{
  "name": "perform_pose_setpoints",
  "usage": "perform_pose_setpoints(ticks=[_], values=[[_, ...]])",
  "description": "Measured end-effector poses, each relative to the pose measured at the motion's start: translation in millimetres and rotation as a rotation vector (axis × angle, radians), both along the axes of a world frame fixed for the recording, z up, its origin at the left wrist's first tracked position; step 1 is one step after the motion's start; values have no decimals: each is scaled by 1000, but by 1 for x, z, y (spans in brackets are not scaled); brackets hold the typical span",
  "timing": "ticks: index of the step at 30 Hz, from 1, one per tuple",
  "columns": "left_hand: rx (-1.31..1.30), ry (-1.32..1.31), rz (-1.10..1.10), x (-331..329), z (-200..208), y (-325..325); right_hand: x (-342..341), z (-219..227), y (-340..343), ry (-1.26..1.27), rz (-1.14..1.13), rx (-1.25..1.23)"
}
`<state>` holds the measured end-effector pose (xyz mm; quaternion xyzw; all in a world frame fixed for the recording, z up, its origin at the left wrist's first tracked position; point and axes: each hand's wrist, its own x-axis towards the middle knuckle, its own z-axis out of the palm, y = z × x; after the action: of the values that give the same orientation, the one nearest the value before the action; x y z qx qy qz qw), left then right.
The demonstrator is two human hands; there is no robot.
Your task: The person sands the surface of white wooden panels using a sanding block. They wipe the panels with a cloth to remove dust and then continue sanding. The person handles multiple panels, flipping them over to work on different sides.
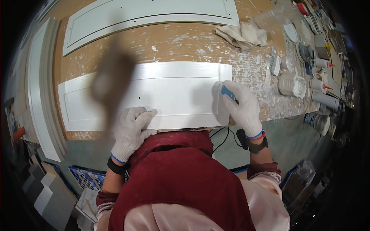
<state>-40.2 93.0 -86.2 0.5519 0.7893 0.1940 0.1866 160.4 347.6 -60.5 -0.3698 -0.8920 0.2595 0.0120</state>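
Note:
A white panel (173,90) with a raised frame lies across the workbench before me. My left hand (133,125), in a white knit glove, rests on its near edge with the fingers bent loosely and apart; nothing shows in them. Near the panel's right end, my right hand (243,106), gloved too, grips a small blue hand tool (227,92) against the frame. Its working end is mostly hidden by the fingers, so its exact kind does not show.
Another white panel (150,17) lies at the far side of the paint-spattered bench (177,44). A crumpled cloth (243,35) sits at the back right. Farther right stand a plastic tub (291,84) and several bottles. Long white boards (42,92) lean at left. A blurred dark shape (111,77) blocks part of the view.

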Motion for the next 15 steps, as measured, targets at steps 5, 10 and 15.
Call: perform_pose_setpoints(ticks=[5, 10, 15], values=[[-9, -30, 25, 2, -2, -2, 7, 5, -2, -82, 58, -33], [-4, -25, 22, 1, -2, -1, 18, 13, -12, -155, 77, -159], [-9, -47, 37, 3, -3, -3, 14, 9, -9, -1, 34, -98]])
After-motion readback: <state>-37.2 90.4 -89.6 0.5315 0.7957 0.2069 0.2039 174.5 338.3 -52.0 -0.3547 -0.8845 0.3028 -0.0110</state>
